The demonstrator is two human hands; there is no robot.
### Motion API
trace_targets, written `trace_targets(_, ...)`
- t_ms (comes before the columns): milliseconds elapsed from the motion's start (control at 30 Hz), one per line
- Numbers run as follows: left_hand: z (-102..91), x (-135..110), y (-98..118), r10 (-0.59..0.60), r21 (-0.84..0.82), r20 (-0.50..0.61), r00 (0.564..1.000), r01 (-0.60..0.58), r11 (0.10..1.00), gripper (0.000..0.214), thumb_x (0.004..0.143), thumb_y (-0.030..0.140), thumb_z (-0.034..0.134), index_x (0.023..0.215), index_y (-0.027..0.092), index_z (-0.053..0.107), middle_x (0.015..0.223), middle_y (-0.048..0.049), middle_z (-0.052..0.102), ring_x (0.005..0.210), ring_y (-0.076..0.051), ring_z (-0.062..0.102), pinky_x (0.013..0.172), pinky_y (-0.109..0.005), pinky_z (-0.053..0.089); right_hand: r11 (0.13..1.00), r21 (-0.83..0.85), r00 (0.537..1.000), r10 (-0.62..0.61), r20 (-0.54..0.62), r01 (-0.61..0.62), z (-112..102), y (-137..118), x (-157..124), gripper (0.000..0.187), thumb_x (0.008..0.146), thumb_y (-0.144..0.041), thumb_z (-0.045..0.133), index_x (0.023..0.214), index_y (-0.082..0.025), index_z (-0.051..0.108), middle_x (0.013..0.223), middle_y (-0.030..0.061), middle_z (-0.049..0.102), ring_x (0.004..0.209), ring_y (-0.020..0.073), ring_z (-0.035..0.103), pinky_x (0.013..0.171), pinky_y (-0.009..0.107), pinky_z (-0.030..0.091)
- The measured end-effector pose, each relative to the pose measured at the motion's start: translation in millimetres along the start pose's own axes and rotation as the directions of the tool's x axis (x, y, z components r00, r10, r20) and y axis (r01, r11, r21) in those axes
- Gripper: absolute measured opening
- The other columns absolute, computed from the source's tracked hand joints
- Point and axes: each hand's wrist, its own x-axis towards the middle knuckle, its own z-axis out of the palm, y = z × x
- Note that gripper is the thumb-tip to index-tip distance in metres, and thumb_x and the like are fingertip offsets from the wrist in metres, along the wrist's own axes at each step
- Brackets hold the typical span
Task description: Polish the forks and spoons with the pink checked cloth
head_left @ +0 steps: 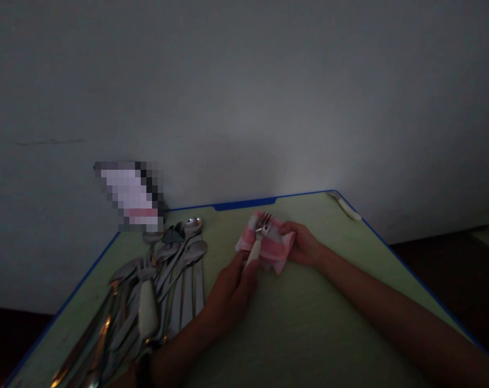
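My left hand (236, 285) is closed around the white handle of a fork (254, 253), whose metal tines point up and away from me. Behind the fork head lies a pink and white cloth (284, 249), spread under the tines. My right hand (303, 243) grips the cloth by its right side, thumb on top; its other fingers are mostly hidden by the fabric. To the left of my left forearm is a pile of cutlery (175, 285) with several spoons and a white-handled fork (147, 307) on top.
A pale green table (301, 328) with a blue edge stands against a grey wall (244, 97). Another white-handled utensil (349, 209) lies at its far right corner. A blurred-out device (129, 194) leans on the wall at the far left. The light is dim.
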Motion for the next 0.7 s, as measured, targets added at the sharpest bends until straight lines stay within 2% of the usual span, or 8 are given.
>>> trace_targets(167,1.5,0.5,-1.5,-0.027,-0.140,-0.057,0.998,0.019,0.990,0.029,0.090,0.040,0.039,0.110,0.020,0.037,0.050,0.0105,0.041,0.038,-0.008,0.036,0.037,-0.015,0.025,1.000,-0.006,1.000,-0.010,0.013,0.010,-4.6,2.0,1.2,0.036,0.057,-0.016,0.043,0.091,-0.014,0.055,0.076,0.0059,0.067,0.070,0.0201,0.061,0.076,0.037,0.047)
trace_targets(300,2.5,1.1,-5.2,-0.076,-0.269,-0.083,0.994,0.051,0.962,0.025,0.089,0.043,0.040,0.103,0.022,0.039,0.050,0.0114,0.037,0.038,-0.006,0.034,0.035,-0.013,0.023,0.994,-0.106,1.000,-0.006,0.017,0.008,-7.7,4.6,0.4,0.033,0.054,-0.010,0.046,0.084,-0.012,0.058,0.074,0.0035,0.066,0.066,0.0159,0.059,0.071,0.029,0.046)
trace_targets(400,2.0,1.0,-6.1,-0.076,-0.322,-0.119,0.990,0.034,0.946,0.024,0.088,0.044,0.042,0.098,0.022,0.040,0.049,0.0120,0.036,0.037,-0.005,0.033,0.035,-0.012,0.024,0.989,-0.146,1.000,-0.002,-0.006,0.001,-9.2,5.6,1.1,0.028,0.054,-0.008,0.048,0.080,-0.012,0.060,0.071,0.0021,0.065,0.063,0.0136,0.058,0.067,0.025,0.045)
trace_targets(567,1.5,0.6,-2.6,-0.060,-0.359,-0.177,0.982,-0.008,0.933,0.023,0.087,0.044,0.044,0.093,0.021,0.040,0.049,0.0121,0.037,0.037,-0.005,0.033,0.034,-0.012,0.026,0.997,-0.082,0.994,-0.016,-0.104,0.007,-9.2,4.5,4.4,0.021,0.060,-0.010,0.050,0.078,-0.011,0.061,0.068,0.0023,0.064,0.061,0.0131,0.057,0.066,0.024,0.046)
trace_targets(700,0.7,3.9,-0.7,-0.127,-0.375,-0.168,0.978,0.056,0.925,0.025,0.086,0.045,0.044,0.092,0.021,0.039,0.050,0.0121,0.037,0.035,-0.005,0.032,0.032,-0.012,0.026,0.999,-0.019,0.988,-0.040,-0.150,0.037,-6.7,3.1,5.6,0.025,0.063,-0.008,0.048,0.084,-0.010,0.061,0.071,0.0046,0.066,0.063,0.0138,0.059,0.066,0.024,0.048)
